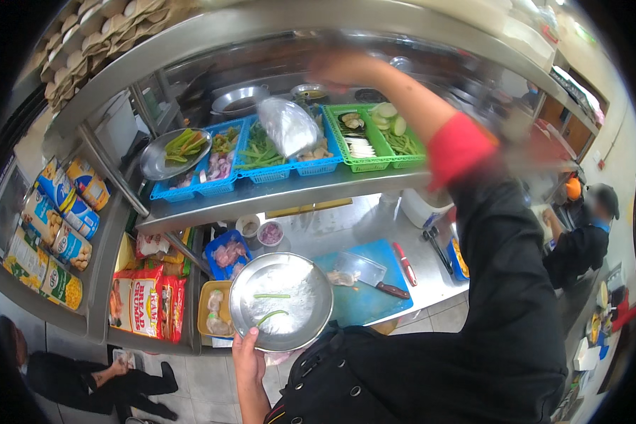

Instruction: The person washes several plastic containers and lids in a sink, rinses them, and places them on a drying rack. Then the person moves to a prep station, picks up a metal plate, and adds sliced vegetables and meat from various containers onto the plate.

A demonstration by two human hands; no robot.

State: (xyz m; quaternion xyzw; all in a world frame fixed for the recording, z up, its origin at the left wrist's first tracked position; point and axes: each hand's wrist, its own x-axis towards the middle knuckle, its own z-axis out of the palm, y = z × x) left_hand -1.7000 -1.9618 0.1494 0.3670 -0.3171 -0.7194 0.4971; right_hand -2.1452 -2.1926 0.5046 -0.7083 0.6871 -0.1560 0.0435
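My left hand (248, 352) grips the rim of a round metal plate (297, 328), the thumb on its edge. Two cut green beans (272, 296) lie on the plate. My right hand (339, 66) is raised and stretched out over the back of the upper steel shelf; it is blurred, so its fingers and anything in them cannot be made out. Below it are a clear plastic bag (291, 127), blue baskets (267, 175) of cut vegetables and a green basket (371, 164) with eggplant slices, green beans and pale green slices.
A cleaver (363, 269) and raw meat (342, 278) rest on a blue cutting board (344, 307), beside a red-handled knife (403, 259). A metal plate (156, 164) of vegetables sits at the shelf's left. Cans (71, 249) stand at left. One person (583, 249) works at right, another (69, 376) at lower left.
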